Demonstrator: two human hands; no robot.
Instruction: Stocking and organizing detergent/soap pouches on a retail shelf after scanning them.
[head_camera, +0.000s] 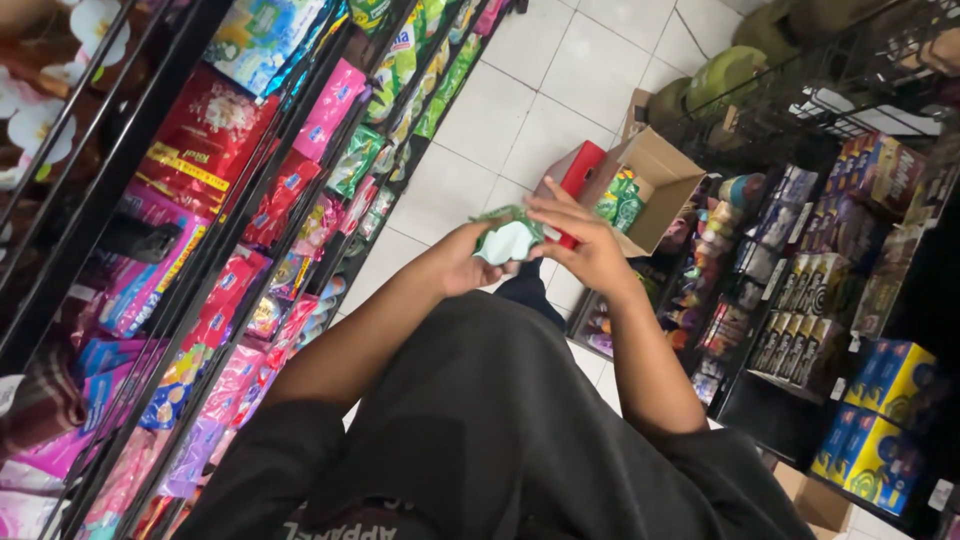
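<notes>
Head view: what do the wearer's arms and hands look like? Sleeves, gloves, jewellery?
Both arms are bare from the upper arm down. The left hand and right hand wear no gloves; no rings, watch or bracelet show. Short dark grey sleeves of a T-shirt end above the elbows; the shirt has pale lettering at the chest.

A pale green, seemingly crumpled sachet (506, 240) held between both hands.

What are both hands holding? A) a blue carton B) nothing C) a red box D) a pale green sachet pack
D: the left hand and right hand meet around a pale green sachet pack, above the open cardboard box on the floor.
</notes>
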